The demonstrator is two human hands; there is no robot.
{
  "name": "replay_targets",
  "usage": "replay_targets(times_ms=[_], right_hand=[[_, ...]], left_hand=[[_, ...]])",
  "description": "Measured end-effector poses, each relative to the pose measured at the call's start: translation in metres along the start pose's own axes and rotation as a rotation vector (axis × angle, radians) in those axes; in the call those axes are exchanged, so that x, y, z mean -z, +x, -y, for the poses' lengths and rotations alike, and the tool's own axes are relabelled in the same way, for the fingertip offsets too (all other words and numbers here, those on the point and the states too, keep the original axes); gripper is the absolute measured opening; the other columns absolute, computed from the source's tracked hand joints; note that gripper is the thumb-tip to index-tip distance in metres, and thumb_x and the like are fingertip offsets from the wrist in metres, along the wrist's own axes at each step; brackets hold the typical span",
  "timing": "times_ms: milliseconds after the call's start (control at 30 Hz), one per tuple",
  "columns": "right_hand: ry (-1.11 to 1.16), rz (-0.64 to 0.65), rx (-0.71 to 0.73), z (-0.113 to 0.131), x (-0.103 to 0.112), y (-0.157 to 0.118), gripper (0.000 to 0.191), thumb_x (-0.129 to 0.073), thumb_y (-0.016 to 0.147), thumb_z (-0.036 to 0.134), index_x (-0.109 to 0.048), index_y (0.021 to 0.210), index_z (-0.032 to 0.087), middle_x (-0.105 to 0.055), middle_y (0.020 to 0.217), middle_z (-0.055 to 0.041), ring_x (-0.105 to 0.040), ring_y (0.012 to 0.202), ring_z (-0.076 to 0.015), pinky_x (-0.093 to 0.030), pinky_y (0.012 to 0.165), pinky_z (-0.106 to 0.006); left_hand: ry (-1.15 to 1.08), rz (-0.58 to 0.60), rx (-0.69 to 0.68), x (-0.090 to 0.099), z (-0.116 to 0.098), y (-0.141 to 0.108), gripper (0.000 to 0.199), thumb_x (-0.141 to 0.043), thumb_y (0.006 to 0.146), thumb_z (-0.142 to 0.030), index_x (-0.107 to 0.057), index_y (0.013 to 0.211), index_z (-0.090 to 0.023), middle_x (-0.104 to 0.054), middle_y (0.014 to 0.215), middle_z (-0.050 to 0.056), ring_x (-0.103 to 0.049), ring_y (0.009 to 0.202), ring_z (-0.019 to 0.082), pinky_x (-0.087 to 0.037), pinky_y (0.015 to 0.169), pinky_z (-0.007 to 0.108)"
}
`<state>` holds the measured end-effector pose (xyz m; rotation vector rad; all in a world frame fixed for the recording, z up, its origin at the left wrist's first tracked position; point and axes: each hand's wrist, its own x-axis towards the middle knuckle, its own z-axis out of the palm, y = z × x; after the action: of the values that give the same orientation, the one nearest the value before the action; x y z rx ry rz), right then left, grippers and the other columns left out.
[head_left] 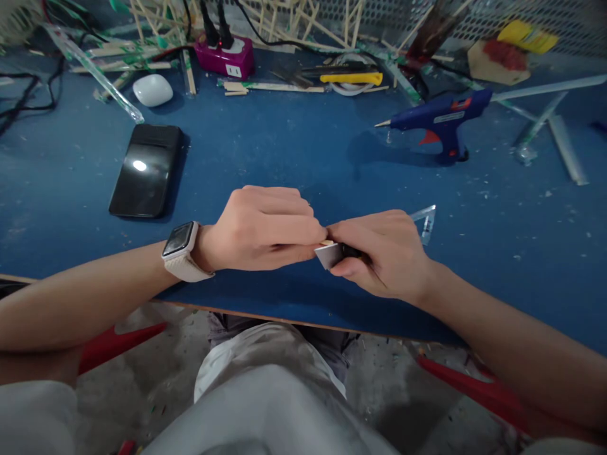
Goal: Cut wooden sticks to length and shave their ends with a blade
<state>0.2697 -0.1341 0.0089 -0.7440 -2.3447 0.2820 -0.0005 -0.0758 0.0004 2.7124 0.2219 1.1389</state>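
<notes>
Near the table's front edge, my left hand is closed, pinching a small wooden stick of which only a pale tip shows. My right hand is wrapped round the dark handle of a utility knife. Its broad grey blade points left and lies against or just in front of the stick's tip; I cannot tell whether it cuts into the wood. The fingertips of both hands nearly meet. Behind my right hand, a clear plastic set square lies partly hidden on the blue table.
A blue glue gun stands at the right, nozzle pointing left. A black phone and a white earbud case lie at the left. At the back are a purple power outlet, a yellow-handled tool and several wooden sticks.
</notes>
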Motion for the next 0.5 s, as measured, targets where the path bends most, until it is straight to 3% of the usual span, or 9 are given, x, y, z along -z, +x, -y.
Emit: replay_targets(times_ms=[100, 367, 500], right_hand=[[0.010, -0.001, -0.013, 0.002, 0.001, 0.000, 0.078, -0.027, 0.140, 0.071, -0.075, 0.104, 0.022, -0.072, 0.073, 0.0029, -0.059, 0.058, -0.0114, -0.039, 0.060, -0.033], [0.049, -0.014, -0.044, 0.010, 0.000, 0.001, 0.077, -0.029, 0.140, 0.072, -0.078, 0.107, 0.023, -0.072, 0.073, 0.0026, -0.060, 0.058, -0.0122, -0.041, 0.061, -0.032], [0.083, -0.048, -0.041, 0.010, -0.002, 0.001, 0.077, -0.029, 0.139, 0.074, -0.077, 0.108, 0.023, -0.073, 0.074, 0.0030, -0.062, 0.060, -0.0119, -0.043, 0.061, -0.030]], left_hand=[[0.038, -0.006, 0.014, -0.002, -0.001, -0.002, 0.044, -0.060, 0.135, -0.026, -0.078, 0.094, -0.028, -0.077, 0.079, -0.001, -0.069, 0.067, 0.015, -0.062, 0.071, 0.031], [-0.022, -0.173, -0.072, -0.004, -0.011, 0.007, 0.043, -0.077, 0.121, -0.006, -0.067, 0.083, -0.026, -0.068, 0.072, -0.002, -0.061, 0.061, 0.015, -0.057, 0.065, 0.033], [-0.045, -0.138, 0.025, -0.005, -0.016, 0.004, 0.039, -0.077, 0.128, -0.019, -0.076, 0.090, -0.026, -0.074, 0.075, -0.002, -0.068, 0.064, 0.015, -0.064, 0.068, 0.031]])
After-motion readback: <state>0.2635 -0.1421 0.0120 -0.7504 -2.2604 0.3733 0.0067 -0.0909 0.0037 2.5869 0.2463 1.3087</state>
